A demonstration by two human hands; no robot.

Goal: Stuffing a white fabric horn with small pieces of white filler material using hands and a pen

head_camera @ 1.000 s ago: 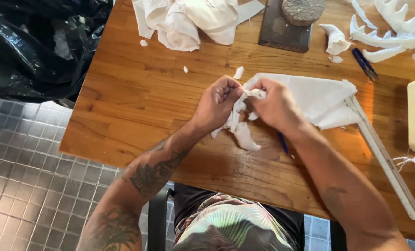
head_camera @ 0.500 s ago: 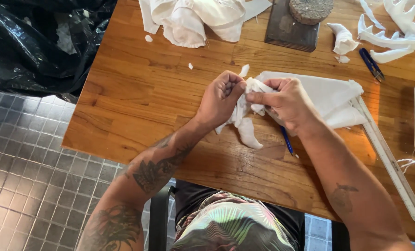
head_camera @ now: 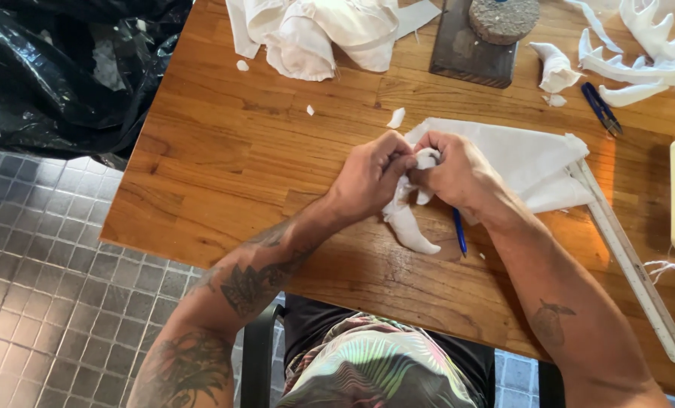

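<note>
— Both hands meet over the wooden table, yes? What are they on?

— A small white soft lump with a curved tail. The left hand is closed on its upper end with fingers and thumb pinching, and the right hand is clenched around the same end from the other side. The tail hangs down and rests on the wood, just beside a blue pen.

— Which step would you call it?

— Shaping, I judge: the top is being squeezed or twisted between the two grips. Going on calls for steady, small pressure so the thin tail does not tear off.

— What lies around?

— A folded white cloth is under the right hand, a long pale ruler beside it, and white antler-like pieces sit at the far corner.

— Anything changed from a second ago?

— Little. The hands keep the same pinch at the same spot; the view has merely shifted slightly, and the tail seems to hang a bit straighter.
</note>
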